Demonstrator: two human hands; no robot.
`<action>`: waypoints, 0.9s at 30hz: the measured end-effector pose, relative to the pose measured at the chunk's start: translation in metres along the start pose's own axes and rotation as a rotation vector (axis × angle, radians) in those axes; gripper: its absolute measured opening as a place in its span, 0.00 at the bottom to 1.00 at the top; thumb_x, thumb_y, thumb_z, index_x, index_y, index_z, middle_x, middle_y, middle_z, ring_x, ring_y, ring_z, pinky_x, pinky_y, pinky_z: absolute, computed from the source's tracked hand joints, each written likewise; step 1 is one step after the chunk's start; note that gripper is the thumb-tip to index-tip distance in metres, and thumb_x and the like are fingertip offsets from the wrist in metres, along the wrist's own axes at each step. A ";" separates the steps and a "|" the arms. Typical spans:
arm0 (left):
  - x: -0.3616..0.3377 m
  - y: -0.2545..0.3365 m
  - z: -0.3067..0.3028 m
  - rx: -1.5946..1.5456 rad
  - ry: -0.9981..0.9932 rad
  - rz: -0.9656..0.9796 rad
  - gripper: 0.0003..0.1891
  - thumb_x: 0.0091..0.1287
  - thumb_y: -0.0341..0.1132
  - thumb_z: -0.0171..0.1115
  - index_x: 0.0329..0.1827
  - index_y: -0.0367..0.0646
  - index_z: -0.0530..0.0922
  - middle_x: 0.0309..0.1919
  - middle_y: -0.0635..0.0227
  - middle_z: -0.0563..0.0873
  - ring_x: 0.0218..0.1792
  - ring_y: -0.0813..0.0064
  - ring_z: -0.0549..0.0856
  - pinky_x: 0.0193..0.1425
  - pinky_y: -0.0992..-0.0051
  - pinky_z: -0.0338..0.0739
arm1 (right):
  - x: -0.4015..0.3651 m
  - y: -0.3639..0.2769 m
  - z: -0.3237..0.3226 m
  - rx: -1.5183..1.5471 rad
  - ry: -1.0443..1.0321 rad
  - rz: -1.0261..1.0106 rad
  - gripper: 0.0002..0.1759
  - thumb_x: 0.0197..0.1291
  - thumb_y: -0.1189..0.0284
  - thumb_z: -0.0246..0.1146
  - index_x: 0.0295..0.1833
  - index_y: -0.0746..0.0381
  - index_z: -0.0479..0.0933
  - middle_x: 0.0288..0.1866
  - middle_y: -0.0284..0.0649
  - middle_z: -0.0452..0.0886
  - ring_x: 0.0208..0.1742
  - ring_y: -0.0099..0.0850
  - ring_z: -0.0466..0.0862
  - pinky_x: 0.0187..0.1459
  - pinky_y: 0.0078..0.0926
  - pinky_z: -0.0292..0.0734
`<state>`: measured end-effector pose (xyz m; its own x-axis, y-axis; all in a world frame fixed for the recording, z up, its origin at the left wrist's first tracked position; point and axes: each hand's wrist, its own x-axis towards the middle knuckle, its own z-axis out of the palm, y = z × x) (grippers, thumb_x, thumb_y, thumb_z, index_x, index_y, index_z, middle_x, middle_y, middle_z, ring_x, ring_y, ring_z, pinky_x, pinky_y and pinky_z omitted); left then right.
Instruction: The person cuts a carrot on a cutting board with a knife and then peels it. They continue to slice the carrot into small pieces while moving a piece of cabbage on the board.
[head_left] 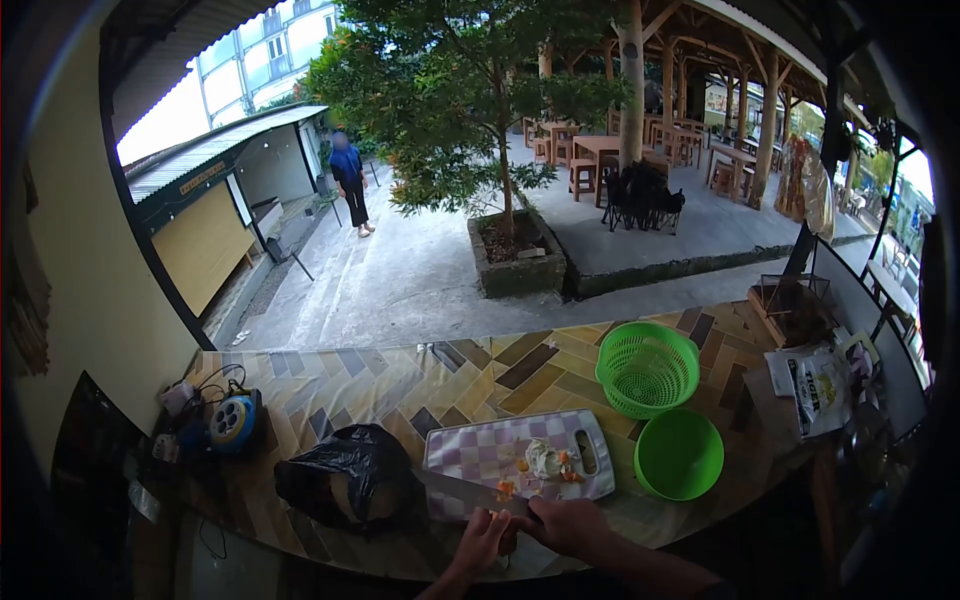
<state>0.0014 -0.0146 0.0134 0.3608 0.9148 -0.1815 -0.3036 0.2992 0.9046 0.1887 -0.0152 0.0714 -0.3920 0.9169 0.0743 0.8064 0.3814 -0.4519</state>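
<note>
From the head view, we look down over a counter [330,385] with a slanted block pattern. Our right hand [572,527] is closed around the handle of a knife [460,487], whose blade points left across the near part of the board [447,447]. The tip reaches the board's left edge, close to the bag; whether the two touch, we cannot tell. Our left hand [481,541] sits just beside the right one, below the blade, with its fingers bent together; they hide what lies between them, so we cannot tell whether it grips anything.

The board is checked in pale purple and white, with a slot in its right end. Orange bits [505,490] lie along the far side of the blade. Farther right on the board, near the slot, we see a white clump [543,458] with more orange scraps around it, too small for us to identify.

To the left of the board lies the black bag [350,480], and beyond it, at the counter's left side, a blue reel [233,420]. To the right of the board stand a green bowl [680,455] and, just behind it, a green basket [622,352] with holes in its wall. A printed packet [820,390] lies toward the right end. Past the counter, we see a tree [450,110] in a planter [520,277] and a person [348,180] standing on the paving.
</note>
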 end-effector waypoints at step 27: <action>0.002 0.014 0.015 0.237 0.104 0.065 0.12 0.79 0.40 0.49 0.43 0.38 0.73 0.22 0.79 0.71 0.22 0.87 0.68 0.24 0.80 0.62 | 0.004 -0.001 -0.015 -0.145 0.008 -0.007 0.28 0.69 0.43 0.51 0.36 0.59 0.74 0.23 0.41 0.82 0.22 0.43 0.84 0.20 0.42 0.76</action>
<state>0.0115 -0.0123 0.0313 0.2509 0.9566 -0.1479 -0.1034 0.1784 0.9785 0.1927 -0.0101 0.0852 -0.3952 0.9147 0.0845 0.8591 0.4006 -0.3186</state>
